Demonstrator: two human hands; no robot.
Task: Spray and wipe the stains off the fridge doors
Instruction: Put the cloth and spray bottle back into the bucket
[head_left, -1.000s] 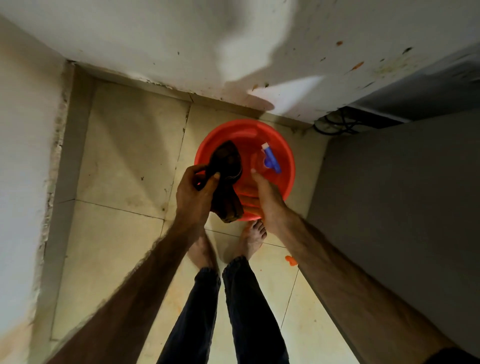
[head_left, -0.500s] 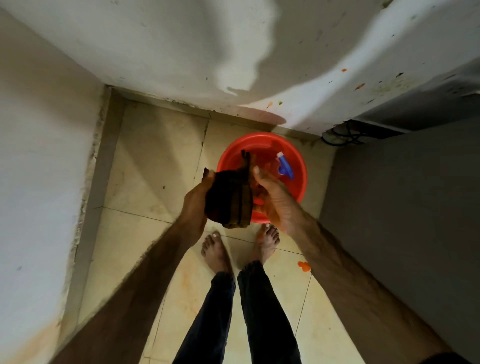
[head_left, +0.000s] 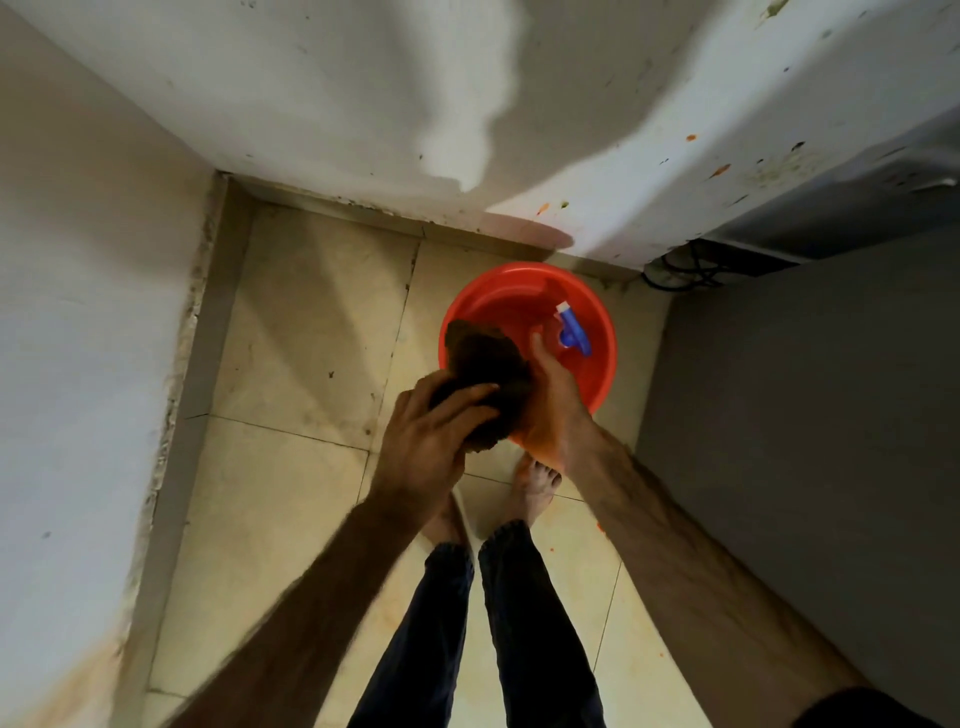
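Observation:
A dark brown cloth (head_left: 485, 364) is bunched between both of my hands above the near rim of a red basin (head_left: 524, 283) on the floor. My left hand (head_left: 434, 441) grips the cloth from the near side, fingers curled over it. My right hand (head_left: 553, 400) presses against its right side, palm on the cloth. A blue and white spray bottle (head_left: 571, 332) lies inside the basin at the right. The grey fridge side (head_left: 810, 405) fills the right of the view.
White walls stand on the left (head_left: 88, 312) and ahead (head_left: 363, 114), the far one speckled with orange and dark stains. Black cables (head_left: 685, 273) sit behind the fridge. My bare feet (head_left: 537, 486) stand on beige tiles just before the basin. Orange spots mark the floor.
The cloth, first hanging from my left hand, got bunched up between both hands. My left hand has shifted over the top of it and both hands have risen slightly.

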